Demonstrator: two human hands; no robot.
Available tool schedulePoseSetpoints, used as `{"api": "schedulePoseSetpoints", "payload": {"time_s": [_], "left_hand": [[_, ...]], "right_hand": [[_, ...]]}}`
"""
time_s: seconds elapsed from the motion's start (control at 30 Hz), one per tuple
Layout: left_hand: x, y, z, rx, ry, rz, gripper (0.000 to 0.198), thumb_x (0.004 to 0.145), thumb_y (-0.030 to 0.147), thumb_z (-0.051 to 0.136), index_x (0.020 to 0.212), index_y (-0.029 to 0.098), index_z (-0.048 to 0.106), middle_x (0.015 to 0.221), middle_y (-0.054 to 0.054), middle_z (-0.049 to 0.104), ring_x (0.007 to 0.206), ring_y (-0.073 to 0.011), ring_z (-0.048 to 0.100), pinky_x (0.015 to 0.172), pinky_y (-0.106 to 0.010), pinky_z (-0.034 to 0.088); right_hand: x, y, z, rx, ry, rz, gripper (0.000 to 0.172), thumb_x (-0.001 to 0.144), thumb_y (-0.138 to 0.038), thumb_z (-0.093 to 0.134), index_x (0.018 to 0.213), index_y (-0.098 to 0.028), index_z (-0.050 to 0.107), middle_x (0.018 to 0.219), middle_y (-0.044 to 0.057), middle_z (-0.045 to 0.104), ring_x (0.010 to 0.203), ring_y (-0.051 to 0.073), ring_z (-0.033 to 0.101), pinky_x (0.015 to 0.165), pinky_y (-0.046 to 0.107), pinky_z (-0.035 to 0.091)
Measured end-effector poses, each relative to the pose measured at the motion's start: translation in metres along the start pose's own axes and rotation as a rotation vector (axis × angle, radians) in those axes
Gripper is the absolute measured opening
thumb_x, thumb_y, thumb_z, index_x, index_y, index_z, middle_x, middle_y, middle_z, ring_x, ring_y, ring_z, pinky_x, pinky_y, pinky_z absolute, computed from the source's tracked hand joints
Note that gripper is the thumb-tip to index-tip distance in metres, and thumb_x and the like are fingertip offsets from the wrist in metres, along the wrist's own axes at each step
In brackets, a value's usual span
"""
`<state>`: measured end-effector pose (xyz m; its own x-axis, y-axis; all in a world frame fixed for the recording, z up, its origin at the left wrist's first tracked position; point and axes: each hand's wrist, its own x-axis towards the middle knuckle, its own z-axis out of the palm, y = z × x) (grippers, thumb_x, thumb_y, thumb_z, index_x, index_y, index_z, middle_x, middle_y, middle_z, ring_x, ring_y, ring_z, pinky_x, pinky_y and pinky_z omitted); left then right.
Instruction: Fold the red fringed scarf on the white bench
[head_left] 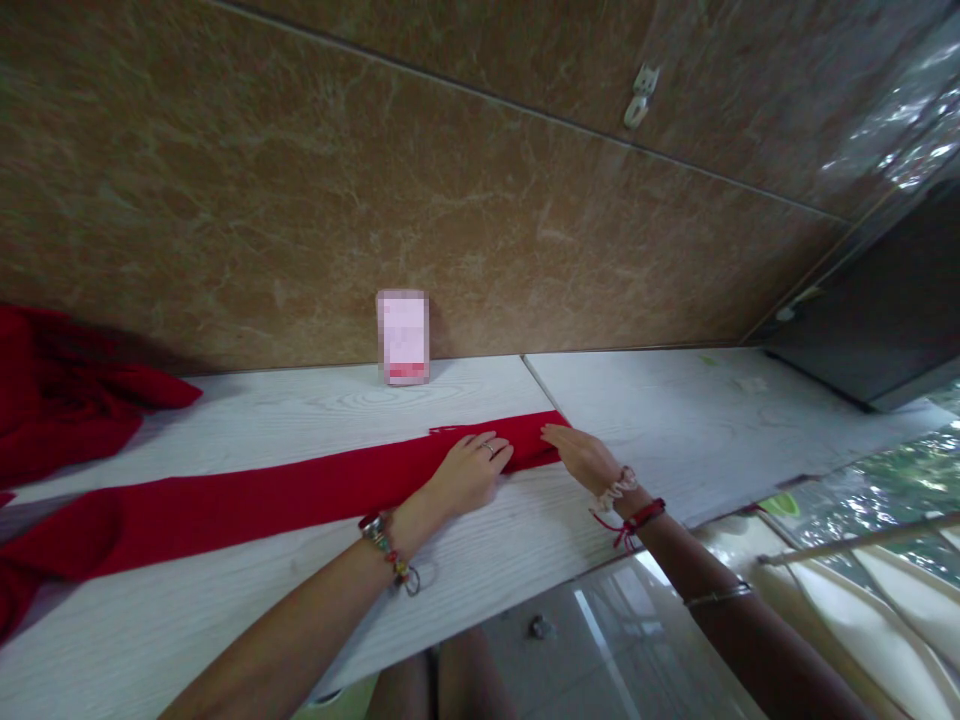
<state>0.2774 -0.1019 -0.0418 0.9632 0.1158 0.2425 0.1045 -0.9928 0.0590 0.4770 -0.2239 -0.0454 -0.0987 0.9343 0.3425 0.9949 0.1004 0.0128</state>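
Observation:
A long red strip of cloth (247, 505) runs along the white wood-grain counter. Its right end looks folded over, with a few loose threads along the upper edge. My left hand (469, 470) lies on the strip near that end, fingers stretched over the fabric. At the strip's right edge, my right hand (581, 452) touches the cloth with its fingers extended and close together. Neither hand is wrapped around the fabric. Toward the left, the strip twists and leaves the view.
More red cloth (60, 390) is heaped at the counter's (637, 400) left. A blurred pink-and-white rectangular object (405, 335) leans against the brown marbled wall (300, 200). A dark box-like object (870, 300) stands at the right end. The counter's front edge drops to a tiled floor (577, 640).

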Motion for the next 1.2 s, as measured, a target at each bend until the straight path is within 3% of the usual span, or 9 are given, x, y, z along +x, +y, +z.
{"api": "schedulePoseSetpoints", "payload": {"time_s": [0.2,0.33,0.43,0.53,0.63,0.77,0.93,1.07,1.2], "left_hand": [[0.002,0.001,0.007,-0.005,-0.054,-0.037,0.035,0.082,0.01,0.043,0.115,0.013,0.052,0.12,-0.009,0.055,0.116,-0.0211,0.045,0.097,-0.037,0.034],[0.0,0.002,0.005,-0.006,-0.051,0.066,0.032,0.082,0.009,0.041,0.111,0.013,0.055,0.118,-0.009,0.057,0.116,-0.0198,0.045,0.097,-0.037,0.033],[-0.003,0.004,0.0,-0.025,-0.069,0.121,0.029,0.082,0.014,0.042,0.108,0.012,0.056,0.119,-0.01,0.056,0.116,-0.0217,0.045,0.096,-0.04,0.033],[-0.007,0.005,-0.003,-0.059,-0.052,0.077,0.028,0.082,0.024,0.044,0.106,0.016,0.057,0.125,-0.009,0.05,0.122,-0.0259,0.036,0.099,-0.05,0.024],[-0.01,0.004,-0.001,-0.062,-0.023,0.032,0.036,0.084,0.039,0.04,0.114,0.024,0.052,0.135,-0.008,0.039,0.126,-0.0342,0.026,0.096,-0.061,0.019],[-0.011,0.0,0.006,-0.06,-0.063,0.04,0.046,0.085,0.051,0.033,0.126,0.033,0.041,0.138,-0.009,0.032,0.126,-0.0378,0.022,0.093,-0.064,0.018],[-0.01,-0.001,0.006,-0.068,-0.132,0.026,0.049,0.083,0.056,0.032,0.129,0.038,0.035,0.141,-0.009,0.028,0.128,-0.0389,0.017,0.093,-0.065,0.014],[-0.01,-0.001,0.006,-0.081,-0.147,0.029,0.05,0.084,0.057,0.029,0.13,0.038,0.033,0.143,-0.008,0.022,0.128,-0.0406,0.012,0.092,-0.066,0.012],[-0.011,-0.003,0.008,-0.095,-0.148,0.018,0.051,0.084,0.058,0.028,0.13,0.038,0.033,0.143,-0.007,0.021,0.128,-0.0408,0.012,0.092,-0.066,0.012]], "right_hand": [[-0.008,0.002,0.002,0.179,0.008,0.021,0.04,0.072,-0.003,0.033,0.092,-0.017,0.065,0.103,0.008,0.066,0.102,0.017,0.057,0.088,0.035,0.048],[-0.006,0.004,-0.004,0.282,-0.085,0.101,0.037,0.068,-0.004,0.036,0.084,-0.02,0.066,0.104,0.005,0.065,0.103,0.017,0.056,0.089,0.036,0.046],[-0.003,0.006,-0.011,0.327,-0.146,0.144,0.037,0.065,-0.004,0.037,0.079,-0.021,0.067,0.104,0.004,0.065,0.103,0.018,0.056,0.09,0.036,0.045],[-0.002,0.005,-0.017,0.337,-0.174,0.177,0.036,0.066,-0.006,0.039,0.079,-0.022,0.068,0.105,0.003,0.065,0.103,0.018,0.056,0.09,0.036,0.044],[0.004,-0.003,-0.018,0.29,-0.122,0.244,0.032,0.074,-0.014,0.039,0.086,-0.023,0.068,0.104,0.003,0.065,0.101,0.018,0.057,0.09,0.036,0.044],[0.018,-0.025,-0.008,0.083,-0.018,0.385,0.039,0.083,-0.022,0.035,0.118,-0.02,0.053,0.121,0.007,0.055,0.115,0.02,0.046,0.098,0.041,0.035],[0.023,-0.035,0.007,-0.114,-0.29,0.422,0.045,0.087,-0.029,0.032,0.132,-0.025,0.035,0.14,0.006,0.032,0.128,0.025,0.025,0.099,0.053,0.026],[0.008,-0.013,0.002,-0.105,-0.378,0.59,0.045,0.09,-0.032,0.025,0.134,-0.032,0.027,0.143,0.001,0.024,0.13,0.024,0.021,0.098,0.054,0.027],[0.0,0.01,-0.01,-0.058,-0.427,0.783,0.045,0.09,-0.03,0.023,0.134,-0.03,0.028,0.142,0.002,0.026,0.129,0.025,0.023,0.097,0.055,0.027]]}}
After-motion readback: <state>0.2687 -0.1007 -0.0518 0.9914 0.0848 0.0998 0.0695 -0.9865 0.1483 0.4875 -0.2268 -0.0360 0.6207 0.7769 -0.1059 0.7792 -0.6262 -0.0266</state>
